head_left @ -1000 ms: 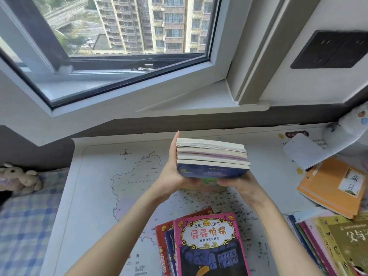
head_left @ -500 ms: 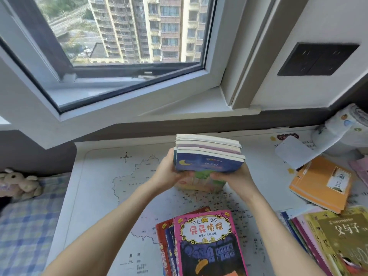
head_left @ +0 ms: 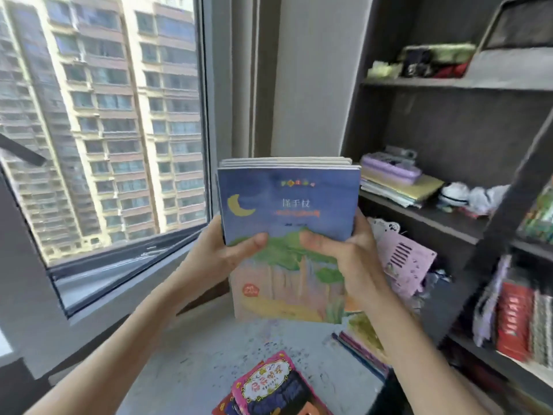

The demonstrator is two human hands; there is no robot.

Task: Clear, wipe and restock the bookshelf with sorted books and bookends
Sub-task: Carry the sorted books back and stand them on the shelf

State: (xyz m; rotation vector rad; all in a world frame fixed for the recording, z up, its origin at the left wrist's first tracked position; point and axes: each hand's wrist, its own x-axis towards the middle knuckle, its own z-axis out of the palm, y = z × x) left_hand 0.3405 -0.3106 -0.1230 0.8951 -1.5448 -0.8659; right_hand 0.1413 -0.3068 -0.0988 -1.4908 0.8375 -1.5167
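I see the stack of books (head_left: 288,205) upright, blue moon cover facing me, held over the desk's (head_left: 194,339) far edge, between window (head_left: 119,130) and bookshelf (head_left: 449,121). The left hand (head_left: 220,254) and right hand (head_left: 348,256) clamp its two sides, thumbs on the cover. A pink book (head_left: 269,384) lies at the near edge

Bright window (head_left: 101,130) daylight (blurry right side)
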